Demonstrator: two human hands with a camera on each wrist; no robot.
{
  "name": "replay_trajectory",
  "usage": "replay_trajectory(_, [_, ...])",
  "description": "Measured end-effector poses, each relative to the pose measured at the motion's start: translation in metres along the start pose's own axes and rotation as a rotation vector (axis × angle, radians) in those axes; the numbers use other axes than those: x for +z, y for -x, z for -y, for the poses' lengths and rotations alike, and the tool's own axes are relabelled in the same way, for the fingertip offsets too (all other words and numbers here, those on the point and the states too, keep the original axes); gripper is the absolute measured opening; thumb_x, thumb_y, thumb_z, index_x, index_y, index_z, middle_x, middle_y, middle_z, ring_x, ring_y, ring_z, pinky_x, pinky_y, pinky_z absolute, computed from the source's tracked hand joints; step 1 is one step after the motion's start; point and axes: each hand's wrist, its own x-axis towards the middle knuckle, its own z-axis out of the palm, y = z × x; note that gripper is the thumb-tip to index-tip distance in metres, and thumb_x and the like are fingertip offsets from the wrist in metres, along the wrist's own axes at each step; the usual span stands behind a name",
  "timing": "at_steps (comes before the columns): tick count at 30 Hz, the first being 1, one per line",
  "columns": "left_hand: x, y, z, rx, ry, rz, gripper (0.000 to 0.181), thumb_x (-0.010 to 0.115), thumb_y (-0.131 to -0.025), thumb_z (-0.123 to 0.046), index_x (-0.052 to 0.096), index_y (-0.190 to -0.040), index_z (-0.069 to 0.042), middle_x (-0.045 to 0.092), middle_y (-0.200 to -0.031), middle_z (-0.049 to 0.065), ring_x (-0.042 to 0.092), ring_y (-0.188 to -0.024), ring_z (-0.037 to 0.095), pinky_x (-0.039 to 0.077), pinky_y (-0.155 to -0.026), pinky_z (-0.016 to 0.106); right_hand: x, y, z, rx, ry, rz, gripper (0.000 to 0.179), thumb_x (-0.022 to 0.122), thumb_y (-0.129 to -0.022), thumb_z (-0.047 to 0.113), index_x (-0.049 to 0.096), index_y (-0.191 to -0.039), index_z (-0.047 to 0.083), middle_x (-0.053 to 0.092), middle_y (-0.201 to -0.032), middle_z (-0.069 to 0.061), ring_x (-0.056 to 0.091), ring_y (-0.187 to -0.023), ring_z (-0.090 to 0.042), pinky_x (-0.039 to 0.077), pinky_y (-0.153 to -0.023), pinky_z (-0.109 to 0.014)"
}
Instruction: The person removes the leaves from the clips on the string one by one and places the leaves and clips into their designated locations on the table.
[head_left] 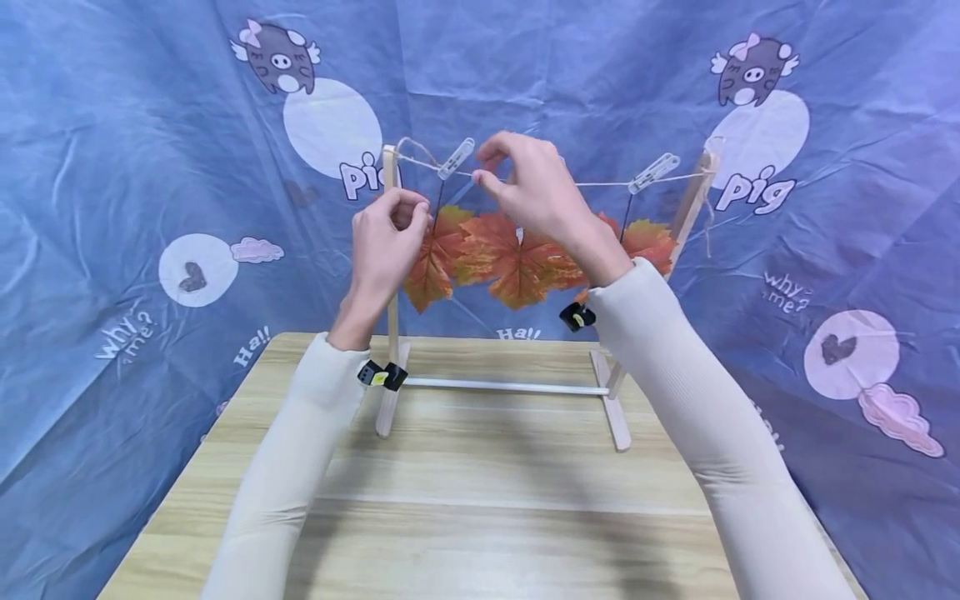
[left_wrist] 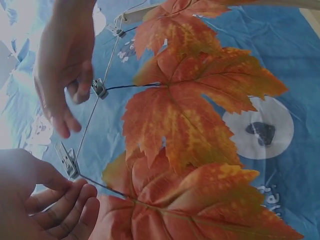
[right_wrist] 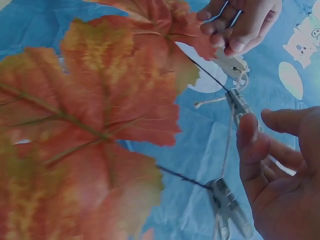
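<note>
Three orange-red artificial maple leaves, the left leaf [head_left: 429, 271], middle leaf [head_left: 519, 267] and right leaf [head_left: 649, 243], hang by dark stems from a string [head_left: 600, 184]. A pale clothespin [head_left: 456, 158] clips the left stem, and another clothespin [head_left: 654, 173] the right one. The middle clothespin [left_wrist: 99, 88] shows in the left wrist view; my right hand hides it in the head view. My left hand [head_left: 386, 242], fingers loosely bent, is beside the left stem and holds nothing. My right hand [head_left: 534, 187] hovers at the string, thumb and fingers apart, nothing between them.
The string runs between two wooden posts, the left post [head_left: 392, 317] and right post [head_left: 693, 200]. A white rod [head_left: 502, 385] joins them low down, above the wooden table [head_left: 487, 467]. A blue printed cloth [head_left: 150, 150] hangs behind.
</note>
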Motion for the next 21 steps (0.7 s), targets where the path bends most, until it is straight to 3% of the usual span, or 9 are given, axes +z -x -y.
replay_trajectory(4, [0.004, -0.007, -0.008, -0.02, -0.014, -0.008, 0.018, 0.065, -0.104, -0.015, 0.077, -0.11, -0.004, 0.078, -0.093, 0.012, 0.067, -0.078, 0.013, 0.05, -0.073, 0.019, -0.007, -0.01, 0.011, 0.078, -0.003, 0.025, 0.044, 0.059, -0.11, 0.036, 0.059, -0.146, 0.011, 0.067, -0.139, -0.005, 0.071, -0.073, -0.023, 0.058, -0.081, -0.029])
replay_trajectory(9, [0.01, -0.014, -0.014, -0.05, -0.016, -0.006, 0.021, 0.064, -0.104, -0.014, 0.077, -0.117, -0.003, 0.08, -0.105, 0.013, 0.074, -0.092, 0.019, 0.057, -0.084, 0.024, -0.01, -0.021, 0.019, 0.18, -0.028, 0.104, 0.059, 0.056, -0.11, 0.045, 0.046, -0.16, 0.015, 0.059, -0.152, -0.001, 0.076, -0.076, -0.024, 0.062, -0.064, -0.032])
replay_trajectory(12, [0.015, -0.017, -0.016, -0.066, -0.011, 0.012, 0.024, 0.063, -0.105, -0.013, 0.075, -0.122, -0.002, 0.08, -0.113, 0.013, 0.076, -0.1, 0.021, 0.061, -0.089, 0.027, -0.01, -0.026, 0.021, 0.216, -0.013, 0.145, 0.064, 0.055, -0.109, 0.049, 0.041, -0.164, 0.018, 0.057, -0.155, 0.0, 0.076, -0.073, -0.02, 0.064, -0.071, -0.032])
replay_trajectory(16, [0.02, -0.021, -0.018, -0.08, -0.025, 0.034, 0.026, 0.064, -0.105, -0.014, 0.075, -0.125, -0.001, 0.08, -0.116, 0.013, 0.077, -0.103, 0.022, 0.062, -0.092, 0.03, -0.008, -0.03, 0.019, 0.226, -0.016, 0.171, 0.063, 0.055, -0.11, 0.047, 0.042, -0.163, 0.016, 0.061, -0.153, -0.001, 0.075, -0.068, -0.019, 0.064, -0.071, -0.033])
replay_trajectory(21, [0.023, -0.026, -0.016, -0.1, -0.06, 0.058, 0.026, 0.065, -0.104, -0.015, 0.076, -0.123, -0.001, 0.081, -0.113, 0.013, 0.078, -0.101, 0.023, 0.062, -0.091, 0.032, -0.004, -0.033, 0.017, 0.224, -0.063, 0.152, 0.054, 0.058, -0.11, 0.042, 0.052, -0.157, 0.015, 0.068, -0.143, -0.002, 0.072, -0.061, -0.015, 0.06, -0.056, -0.031])
